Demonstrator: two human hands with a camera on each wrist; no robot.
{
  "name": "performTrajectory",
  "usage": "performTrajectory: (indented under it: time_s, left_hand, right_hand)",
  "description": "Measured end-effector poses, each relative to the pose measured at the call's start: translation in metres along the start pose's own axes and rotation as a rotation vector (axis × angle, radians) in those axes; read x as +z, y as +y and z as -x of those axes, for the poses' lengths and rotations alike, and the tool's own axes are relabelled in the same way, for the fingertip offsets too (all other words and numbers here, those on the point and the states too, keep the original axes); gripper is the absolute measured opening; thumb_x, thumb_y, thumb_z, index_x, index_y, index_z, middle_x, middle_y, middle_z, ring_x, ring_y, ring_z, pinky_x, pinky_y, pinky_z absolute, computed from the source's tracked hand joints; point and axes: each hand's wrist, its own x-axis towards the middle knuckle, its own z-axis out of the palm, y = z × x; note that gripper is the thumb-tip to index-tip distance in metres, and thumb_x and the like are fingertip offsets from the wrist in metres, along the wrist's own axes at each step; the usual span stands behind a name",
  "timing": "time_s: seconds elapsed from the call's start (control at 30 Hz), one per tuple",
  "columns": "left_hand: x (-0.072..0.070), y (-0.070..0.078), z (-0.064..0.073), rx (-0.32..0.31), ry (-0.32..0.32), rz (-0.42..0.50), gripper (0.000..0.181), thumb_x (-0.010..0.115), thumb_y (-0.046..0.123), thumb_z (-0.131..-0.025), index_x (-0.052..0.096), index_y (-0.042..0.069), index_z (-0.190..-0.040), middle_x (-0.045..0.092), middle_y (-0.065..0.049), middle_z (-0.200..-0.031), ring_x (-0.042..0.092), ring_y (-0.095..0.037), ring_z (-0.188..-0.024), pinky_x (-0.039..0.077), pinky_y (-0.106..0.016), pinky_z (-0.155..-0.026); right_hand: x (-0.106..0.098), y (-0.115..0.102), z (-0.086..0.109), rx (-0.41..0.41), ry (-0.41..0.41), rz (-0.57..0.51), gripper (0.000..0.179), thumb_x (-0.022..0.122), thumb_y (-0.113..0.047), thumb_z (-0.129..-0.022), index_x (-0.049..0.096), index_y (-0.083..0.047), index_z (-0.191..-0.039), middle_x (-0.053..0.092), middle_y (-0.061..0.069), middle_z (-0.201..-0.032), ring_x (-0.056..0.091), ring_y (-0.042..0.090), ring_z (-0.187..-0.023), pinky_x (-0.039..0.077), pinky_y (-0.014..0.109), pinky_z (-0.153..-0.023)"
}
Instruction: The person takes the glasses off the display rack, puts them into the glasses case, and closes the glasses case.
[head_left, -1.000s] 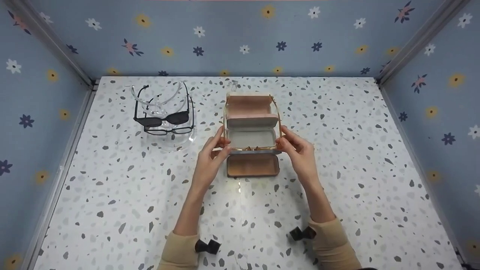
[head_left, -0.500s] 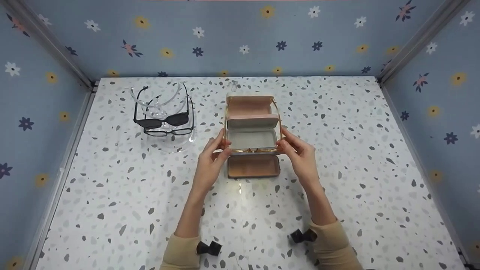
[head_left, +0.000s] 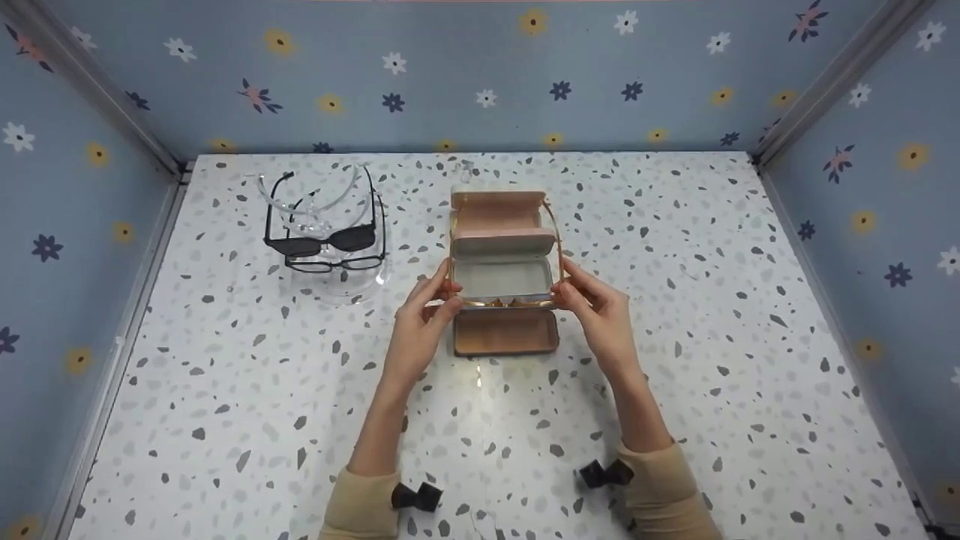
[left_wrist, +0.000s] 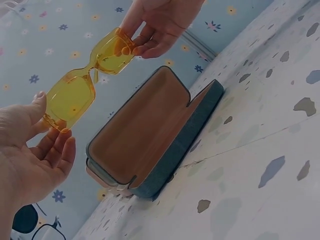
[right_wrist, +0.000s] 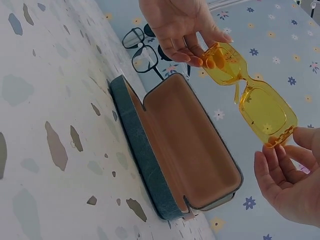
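Nearest, tan sleeves (head_left: 364, 499) reach over the speckled counter (head_left: 262, 427). The left hand (head_left: 415, 330) pinches one end of the yellow glasses (left_wrist: 72, 97) and the right hand (head_left: 609, 322) pinches the other, so they hang between the two, above the open tan-lined case (head_left: 506, 335) and apart from it. Their arms point away, over a grey-lined case (head_left: 501, 277) and a pink-lined case (head_left: 496, 216). Off to the left, a clear stand (head_left: 347, 300) carries dark sunglasses (head_left: 352, 238); flowered wall (head_left: 480, 52) behind.

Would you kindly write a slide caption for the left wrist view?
Left hand and right hand hold yellow glasses near an open, brown-lined teal case.
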Motion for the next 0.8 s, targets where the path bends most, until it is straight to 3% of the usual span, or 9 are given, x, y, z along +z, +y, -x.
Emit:
performTrajectory:
  time_s: [0.1, 0.23, 0.37, 0.47, 0.6, 0.8]
  left_hand:
    - [-0.0004, 0.0002, 0.0, 0.006, -0.005, -0.012, 0.057, 0.067, 0.023, -0.099, 0.05, 0.017, -0.153, 0.065, -0.009, -0.121, 0.06, -0.023, -0.116, 0.054, -0.022, -0.094]
    - [-0.0008, -0.0003, -0.0004, 0.016, -0.018, -0.029, 0.055, 0.066, 0.024, -0.099, 0.052, 0.018, -0.152, 0.066, -0.009, -0.121, 0.06, -0.03, -0.118, 0.054, -0.021, -0.094]
    - [-0.0013, -0.0014, -0.0004, 0.025, -0.024, -0.038, 0.053, 0.065, 0.025, -0.099, 0.053, 0.018, -0.151, 0.066, -0.01, -0.121, 0.061, -0.035, -0.119, 0.055, -0.022, -0.095]
    - [-0.0014, -0.0027, -0.0006, 0.025, -0.024, -0.047, 0.053, 0.064, 0.026, -0.099, 0.054, 0.019, -0.15, 0.067, -0.009, -0.121, 0.063, -0.027, -0.116, 0.055, -0.022, -0.095]
    - [-0.0015, -0.0042, -0.0008, 0.022, -0.028, -0.052, 0.052, 0.064, 0.03, -0.1, 0.055, 0.019, -0.15, 0.067, -0.007, -0.121, 0.063, -0.019, -0.113, 0.055, -0.023, -0.094]
    - [-0.001, -0.0046, -0.0002, 0.012, -0.016, -0.056, 0.048, 0.065, 0.034, -0.099, 0.06, 0.025, -0.145, 0.068, -0.004, -0.12, 0.062, -0.017, -0.114, 0.054, -0.024, -0.095]
  right_hand:
    - [0.0003, 0.0003, 0.0002, 0.003, -0.004, 0.005, 0.038, 0.065, -0.011, -0.101, 0.064, -0.008, -0.139, 0.072, 0.017, -0.102, 0.072, 0.037, -0.093, 0.064, 0.036, -0.087]
    - [0.0005, 0.0006, 0.0, 0.008, -0.006, 0.02, 0.039, 0.065, -0.012, -0.102, 0.063, -0.007, -0.14, 0.073, 0.012, -0.101, 0.074, 0.022, -0.088, 0.064, 0.034, -0.086]
    - [0.0011, 0.0004, -0.0006, 0.01, -0.011, 0.011, 0.039, 0.065, -0.012, -0.102, 0.063, -0.007, -0.14, 0.071, 0.023, -0.104, 0.074, 0.021, -0.087, 0.064, 0.034, -0.086]
    - [0.0012, 0.0003, -0.0009, 0.011, -0.016, -0.008, 0.039, 0.064, -0.01, -0.102, 0.063, -0.005, -0.14, 0.066, 0.036, -0.108, 0.074, 0.026, -0.088, 0.064, 0.035, -0.086]
    - [0.0012, 0.0004, -0.001, 0.016, -0.018, -0.008, 0.039, 0.063, -0.009, -0.102, 0.062, -0.005, -0.14, 0.063, 0.04, -0.11, 0.074, 0.025, -0.088, 0.063, 0.034, -0.087]
    - [0.0017, -0.0008, -0.0005, 0.016, -0.015, 0.023, 0.04, 0.063, -0.01, -0.103, 0.06, -0.003, -0.142, 0.074, 0.015, -0.103, 0.074, 0.026, -0.09, 0.063, 0.033, -0.086]
